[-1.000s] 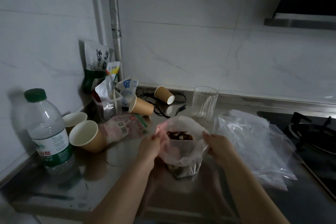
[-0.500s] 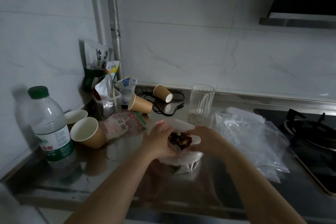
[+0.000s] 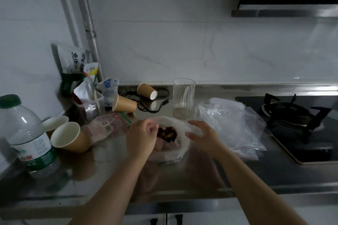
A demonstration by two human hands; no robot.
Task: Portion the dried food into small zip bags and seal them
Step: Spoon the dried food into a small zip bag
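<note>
While her left hand (image 3: 141, 138) is gripping the bag (image 3: 180, 147) rim, her right hand (image 3: 203, 138) is hovering loose-fingered; she should be pressing the zip shut evenly.

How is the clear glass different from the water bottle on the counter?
The glass is open at the top; the water bottle is shut with a green cap. The glass is bare, while the bottle carries a label. The glass stands behind the hands near the wall; the bottle stands at the far left. Both are upright and see-through.

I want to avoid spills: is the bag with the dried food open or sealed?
Open: the bag mouth gapes and dried food shows inside.
</note>
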